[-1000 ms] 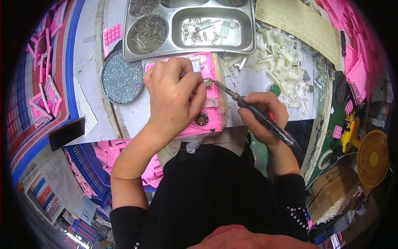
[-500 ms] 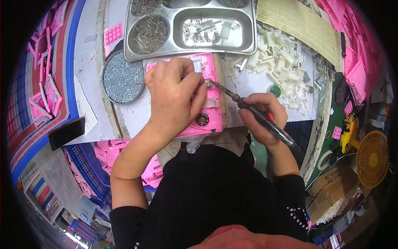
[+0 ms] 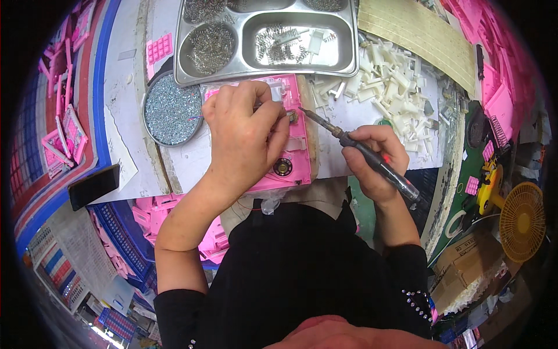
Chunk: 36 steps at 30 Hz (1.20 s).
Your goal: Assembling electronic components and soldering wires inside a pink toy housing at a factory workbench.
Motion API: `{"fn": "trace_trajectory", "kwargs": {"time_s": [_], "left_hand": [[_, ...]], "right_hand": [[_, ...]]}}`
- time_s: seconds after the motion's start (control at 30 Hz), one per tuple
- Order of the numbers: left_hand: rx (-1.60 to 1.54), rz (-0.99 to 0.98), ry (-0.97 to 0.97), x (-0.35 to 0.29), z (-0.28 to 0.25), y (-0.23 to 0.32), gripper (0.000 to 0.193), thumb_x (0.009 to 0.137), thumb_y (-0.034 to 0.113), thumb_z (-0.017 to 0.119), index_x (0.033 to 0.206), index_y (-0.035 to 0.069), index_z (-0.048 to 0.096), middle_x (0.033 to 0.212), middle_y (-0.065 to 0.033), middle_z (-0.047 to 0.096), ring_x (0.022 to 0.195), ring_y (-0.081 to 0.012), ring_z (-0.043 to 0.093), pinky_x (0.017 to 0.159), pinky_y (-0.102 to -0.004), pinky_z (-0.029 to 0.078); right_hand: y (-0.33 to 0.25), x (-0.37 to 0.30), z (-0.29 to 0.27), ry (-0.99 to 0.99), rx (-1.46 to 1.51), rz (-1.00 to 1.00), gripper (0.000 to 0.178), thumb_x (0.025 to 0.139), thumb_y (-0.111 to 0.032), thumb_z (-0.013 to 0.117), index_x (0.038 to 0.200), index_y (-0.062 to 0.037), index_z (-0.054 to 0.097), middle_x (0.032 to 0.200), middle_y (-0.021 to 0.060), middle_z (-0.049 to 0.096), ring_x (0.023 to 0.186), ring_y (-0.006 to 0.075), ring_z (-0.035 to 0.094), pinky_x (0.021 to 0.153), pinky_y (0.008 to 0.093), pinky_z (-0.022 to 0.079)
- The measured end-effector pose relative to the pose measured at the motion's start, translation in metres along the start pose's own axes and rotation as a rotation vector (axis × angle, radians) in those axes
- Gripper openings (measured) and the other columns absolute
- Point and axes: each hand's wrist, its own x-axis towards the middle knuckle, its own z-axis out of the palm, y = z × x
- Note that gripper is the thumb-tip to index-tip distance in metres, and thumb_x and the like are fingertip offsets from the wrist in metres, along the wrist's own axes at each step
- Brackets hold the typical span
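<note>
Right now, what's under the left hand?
The left hand presses on a pink plastic case. A round speaker and the case's right edge show beside it. The soldering iron tip sits by the fingers. Whatever lies beneath the palm is covered.

1. Our left hand (image 3: 244,136) lies palm down, back of the hand toward us, fingers bent and bunched together, their tips pressed down just beyond the knuckles.
2. Our left forearm runs bare from the lower left up to that hand, wrist slightly bent, elbow out to the left.
3. Our right hand (image 3: 375,160) is curled into a pen-like grip, thumb and fingers wrapped close, knuckles facing up.
4. Our right forearm rises short and steep from below, its dark sleeve ending near the wrist.
5. Both hands sit near each other, apart, not touching.
</note>
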Motion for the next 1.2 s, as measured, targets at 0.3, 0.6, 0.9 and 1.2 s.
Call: {"fn": "trace_trajectory", "kwargs": {"time_s": [0.3, 0.6, 0.9, 1.2], "left_hand": [[-0.022, -0.014, -0.02, -0.002, 0.002, -0.002, 0.01, 0.077, 0.016, 0.076, 0.081, 0.012, 0.068, 0.098, -0.0021, 0.058, 0.093, -0.0244, 0.053, 0.086, -0.0429, 0.032], [0.011, 0.013, -0.004, 0.0, -0.001, 0.0, 0.015, 0.073, 0.015, 0.08, 0.082, 0.009, 0.07, 0.092, -0.0049, 0.057, 0.089, -0.0251, 0.055, 0.081, -0.0409, 0.036], [0.298, -0.065, -0.233, -0.027, -0.063, -0.036, 0.06, 0.079, 0.029, 0.083, 0.129, 0.006, 0.058, 0.103, -0.0091, 0.066, 0.099, -0.0279, 0.062, 0.101, -0.0496, 0.036], [-0.264, -0.118, 0.16, -0.024, -0.039, -0.037, 0.01, 0.085, 0.003, 0.079, 0.093, 0.0, 0.075, 0.091, -0.0064, 0.072, 0.078, -0.0153, 0.068, 0.069, -0.0257, 0.052]], "right_hand": [[0.0, 0.001, -0.001, -0.003, -0.086, -0.031, 0.029, 0.087, 0.0, 0.077, 0.112, 0.0016, 0.062, 0.087, 0.0038, 0.068, 0.07, 0.0048, 0.056, 0.062, 0.0204, 0.042], [0.003, 0.0, -0.004, 0.015, -0.157, -0.065, 0.029, 0.087, -0.002, 0.08, 0.111, -0.0006, 0.065, 0.084, 0.0037, 0.07, 0.069, 0.0044, 0.057, 0.062, 0.021, 0.045], [-0.01, 0.0, -0.012, 0.066, -0.114, -0.052, 0.03, 0.088, -0.001, 0.078, 0.113, 0.0024, 0.063, 0.094, 0.0071, 0.072, 0.077, 0.007, 0.062, 0.069, 0.0205, 0.048], [-0.02, 0.025, 0.036, 0.036, 0.046, -0.183, 0.036, 0.09, 0.0, 0.075, 0.122, 0.0035, 0.059, 0.102, 0.01, 0.071, 0.082, 0.0095, 0.065, 0.074, 0.0229, 0.052]]}}
